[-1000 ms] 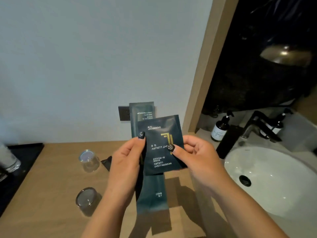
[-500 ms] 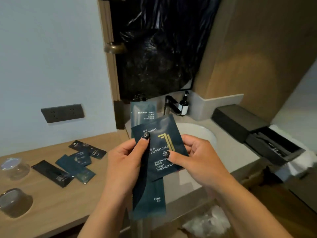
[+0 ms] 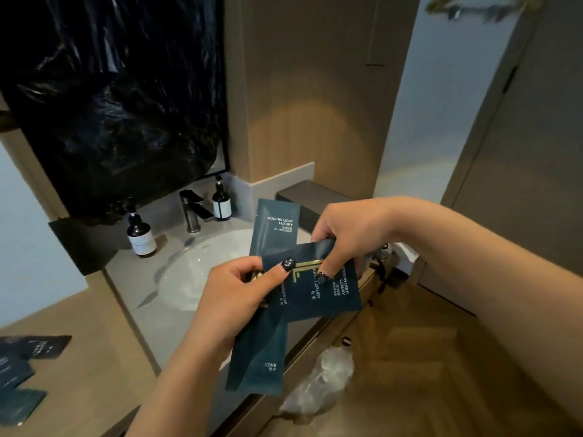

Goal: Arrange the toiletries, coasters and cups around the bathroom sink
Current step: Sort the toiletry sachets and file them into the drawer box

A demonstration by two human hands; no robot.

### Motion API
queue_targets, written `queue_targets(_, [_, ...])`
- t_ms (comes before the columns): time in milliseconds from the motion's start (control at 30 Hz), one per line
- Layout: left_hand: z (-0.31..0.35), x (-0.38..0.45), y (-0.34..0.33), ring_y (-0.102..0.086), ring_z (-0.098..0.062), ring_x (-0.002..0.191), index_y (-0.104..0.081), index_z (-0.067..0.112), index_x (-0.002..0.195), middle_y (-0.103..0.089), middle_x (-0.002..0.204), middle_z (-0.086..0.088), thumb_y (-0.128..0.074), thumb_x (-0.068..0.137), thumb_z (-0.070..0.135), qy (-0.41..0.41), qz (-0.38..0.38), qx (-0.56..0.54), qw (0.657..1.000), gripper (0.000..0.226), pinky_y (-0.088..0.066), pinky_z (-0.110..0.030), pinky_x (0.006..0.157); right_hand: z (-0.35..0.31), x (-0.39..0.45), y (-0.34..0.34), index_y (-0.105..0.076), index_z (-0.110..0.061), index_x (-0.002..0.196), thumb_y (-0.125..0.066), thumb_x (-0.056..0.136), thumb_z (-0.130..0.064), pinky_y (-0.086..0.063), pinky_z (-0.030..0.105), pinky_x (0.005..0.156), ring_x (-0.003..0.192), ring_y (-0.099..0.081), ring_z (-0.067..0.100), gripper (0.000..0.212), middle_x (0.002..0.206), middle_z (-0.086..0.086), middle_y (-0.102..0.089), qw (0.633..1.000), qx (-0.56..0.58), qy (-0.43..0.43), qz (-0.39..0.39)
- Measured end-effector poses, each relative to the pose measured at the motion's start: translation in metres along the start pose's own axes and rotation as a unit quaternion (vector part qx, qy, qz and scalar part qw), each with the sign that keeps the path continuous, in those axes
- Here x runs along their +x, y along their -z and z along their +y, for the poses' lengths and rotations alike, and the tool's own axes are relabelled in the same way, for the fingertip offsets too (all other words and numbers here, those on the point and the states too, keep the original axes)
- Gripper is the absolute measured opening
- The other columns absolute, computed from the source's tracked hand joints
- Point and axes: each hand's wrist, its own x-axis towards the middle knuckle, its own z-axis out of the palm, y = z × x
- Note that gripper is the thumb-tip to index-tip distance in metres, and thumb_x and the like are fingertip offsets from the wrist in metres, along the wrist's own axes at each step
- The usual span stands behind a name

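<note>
Holding two dark teal toiletry sachets above the front edge of the sink point(image 3: 202, 272). Item one: long comb sachet point(image 3: 262, 351), upright, pinched near its middle by the left hand point(image 3: 233, 298), thumb on the front face. Item two: squarer shower cap sachet point(image 3: 325, 285), lying across the front of the first and tilted, pinched at its upper edge by the right hand point(image 3: 350, 238), with the left thumb also resting on its left edge. Both hands are clenched on packaging; neither is free.

Handling, as judged: flat foil-type pouches, very light, flexible, with a smooth and likely slippery face; contents thin, the comb probably stiff inside. Best taken by a sealed edge or corner, thumb against forefinger, one sachet per hand so the pair can slide apart.

Nearby: tap point(image 3: 191, 209) and two pump bottles point(image 3: 141, 234) behind the basin; more sachets point(image 3: 19, 373) on the wooden counter at far left.
</note>
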Motion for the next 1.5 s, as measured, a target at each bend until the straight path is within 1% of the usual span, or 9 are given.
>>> queue_targets(167, [-0.009,0.023,-0.018,-0.066,-0.015,0.061,-0.076,0.01,0.081,-0.075,0.075,-0.01,-0.073,0.081,0.02,0.029,0.0,-0.046,0.999,0.01,-0.052,-0.027,0.053,0.024,0.006,0.008,-0.066,-0.019,0.097,-0.074,0.08,-0.012,-0.054,0.019,0.056,0.084,-0.07,0.012,0.019,0.093,-0.002,-0.072,0.987,0.098,0.023,0.128])
queue_targets(300, [-0.014,0.054,-0.025,-0.065,-0.013,0.056,-0.075,0.007,0.077,-0.074,0.071,-0.008,-0.072,0.082,0.024,0.033,-0.044,-0.033,0.998,0.017,-0.05,-0.023,0.05,0.048,0.034,0.013,-0.063,-0.007,0.108,-0.071,0.082,-0.004,-0.06,0.03,0.067,0.087,-0.072,0.025,0.027,0.098,0.016,-0.073,0.912,0.323,0.029,0.251])
queue_targets(633, [-0.018,0.179,-0.046,-0.068,-0.019,0.071,-0.075,0.012,0.081,-0.075,0.08,-0.007,-0.069,0.085,0.024,-0.003,-0.117,-0.033,0.993,0.014,-0.053,-0.036,0.066,0.077,0.108,0.07,-0.07,-0.012,0.093,-0.072,0.082,-0.008,-0.059,0.025,0.068,0.08,-0.072,0.014,0.012,0.087,0.006,-0.076,0.915,0.261,0.025,0.306])
queue_targets(767, [-0.022,0.224,-0.049,-0.072,-0.02,0.077,-0.078,0.02,0.08,-0.077,0.082,-0.005,-0.069,0.085,0.019,0.006,-0.087,-0.108,0.99,0.01,-0.057,-0.037,0.072,0.097,0.139,0.076,-0.07,-0.009,0.095,-0.061,0.091,-0.009,-0.054,0.023,0.061,0.07,-0.066,0.014,0.009,0.08,0.007,-0.072,0.807,0.424,0.042,0.41])
queue_targets(867, [-0.027,0.25,-0.049,-0.073,-0.022,0.084,-0.078,0.018,0.084,-0.077,0.09,-0.006,-0.069,0.084,0.019,0.033,-0.075,-0.167,0.983,0.009,-0.055,-0.037,0.076,0.116,0.157,0.064,-0.066,-0.003,0.095,-0.058,0.092,-0.006,-0.054,0.022,0.06,0.064,-0.061,0.015,0.01,0.078,0.011,-0.068,0.733,0.539,0.017,0.414])
queue_targets(1133, [-0.031,0.29,-0.07,-0.071,-0.011,0.077,-0.075,0.015,0.091,-0.077,0.09,0.001,-0.066,0.086,0.023,0.042,-0.058,-0.171,0.983,0.013,-0.053,-0.025,0.062,0.134,0.187,0.006,-0.066,-0.004,0.091,-0.058,0.092,-0.01,-0.051,0.018,0.055,0.062,-0.064,0.01,0.01,0.075,0.006,-0.068,0.74,0.589,-0.001,0.324])
queue_targets(1200, [-0.031,0.295,-0.083,-0.072,-0.012,0.077,-0.074,0.013,0.092,-0.077,0.09,-0.002,-0.066,0.086,0.02,0.036,-0.061,-0.176,0.982,0.013,-0.055,-0.024,0.061,0.141,0.192,0.002,-0.068,-0.009,0.095,-0.062,0.091,-0.015,-0.054,0.024,0.067,0.076,-0.067,0.014,0.009,0.085,0.007,-0.071,0.754,0.568,0.011,0.331])
queue_targets(1300, [-0.03,0.302,-0.109,-0.073,-0.014,0.079,-0.074,0.013,0.091,-0.077,0.089,-0.004,-0.066,0.086,0.019,0.029,-0.069,-0.166,0.983,0.011,-0.057,-0.027,0.063,0.158,0.194,0.006,-0.069,-0.015,0.098,-0.067,0.087,-0.011,-0.055,0.032,0.083,0.095,-0.069,0.019,0.011,0.099,0.005,-0.074,0.766,0.55,0.02,0.331])
queue_targets(1500, [-0.025,0.314,-0.188,-0.071,-0.018,0.083,-0.073,0.012,0.085,-0.076,0.089,-0.006,-0.063,0.09,0.016,0.009,-0.019,-0.175,0.984,0.012,-0.058,-0.037,0.076,0.222,0.176,0.034,-0.069,-0.011,0.107,-0.061,0.09,-0.004,-0.058,0.036,0.083,0.097,-0.071,0.024,0.02,0.102,0.008,-0.075,0.773,0.552,0.009,0.311])
